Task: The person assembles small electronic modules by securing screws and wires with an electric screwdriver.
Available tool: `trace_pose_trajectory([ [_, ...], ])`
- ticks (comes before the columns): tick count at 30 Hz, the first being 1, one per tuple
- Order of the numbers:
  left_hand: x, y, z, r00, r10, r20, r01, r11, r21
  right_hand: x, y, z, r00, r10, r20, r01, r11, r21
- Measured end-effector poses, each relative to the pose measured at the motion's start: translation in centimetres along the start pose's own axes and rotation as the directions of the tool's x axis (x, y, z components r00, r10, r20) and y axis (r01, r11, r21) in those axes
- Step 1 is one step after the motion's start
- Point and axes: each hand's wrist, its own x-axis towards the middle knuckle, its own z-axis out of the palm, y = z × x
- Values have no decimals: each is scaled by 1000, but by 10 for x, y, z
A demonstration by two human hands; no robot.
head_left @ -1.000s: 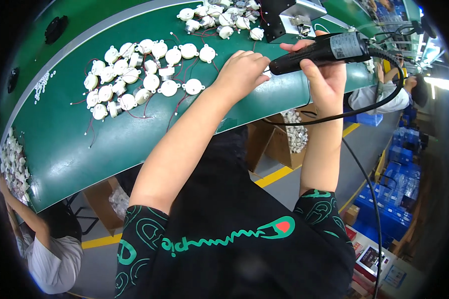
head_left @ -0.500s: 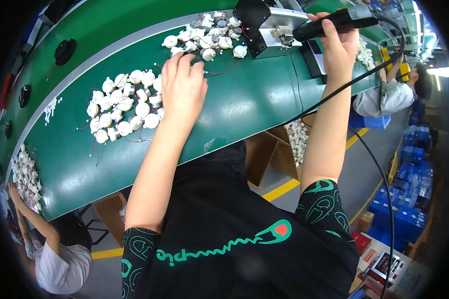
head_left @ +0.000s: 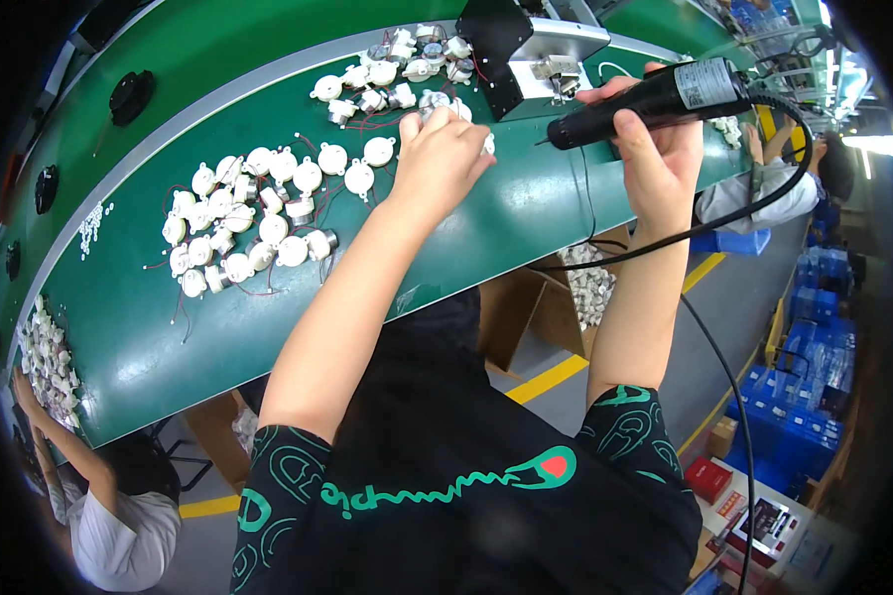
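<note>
My right hand [head_left: 660,164] is wrapped round a black electric screwdriver [head_left: 655,104], whose thin bit points left over the green bench. My left hand [head_left: 439,164] is at the near edge of the far pile, its fingers bent. A small white motor [head_left: 488,145] with a round cap shows at its thumb and forefinger, pinched there and partly hidden. Beyond the knuckles lie more wired motors [head_left: 382,72] with white caps and silver bodies. Left of my forearm spreads a second group of such motors [head_left: 238,213], mostly caps up.
A metal fixture with a black side plate [head_left: 491,59] stands at the far edge. The screwdriver's black cable [head_left: 665,238] loops across my right forearm. Small white pieces [head_left: 91,228] lie at left. Co-workers sit at both sides; cartons [head_left: 511,322] stand under the bench.
My left hand has moved right, from between the two groups to the far pile's near edge. Several motors now lie where it was. The screwdriver has come lower and left, its bit now in view.
</note>
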Motion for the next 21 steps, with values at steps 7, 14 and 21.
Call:
trace_pose_trajectory([
  [7, -19, 3, -5, 999, 36, -9, -37, 990, -133, -17, 5, 30, 996, 45, 83, -50, 997, 57],
  [14, -21, -1, -2, 998, 46, -48, -53, 985, -163, -21, 11, 36, 994, 78, 77, -78, 997, 3],
  [21, -21, 2, -2, 999, 39, -17, -41, 989, -140, -29, 18, 33, 994, 106, 34, -108, 993, 50],
])
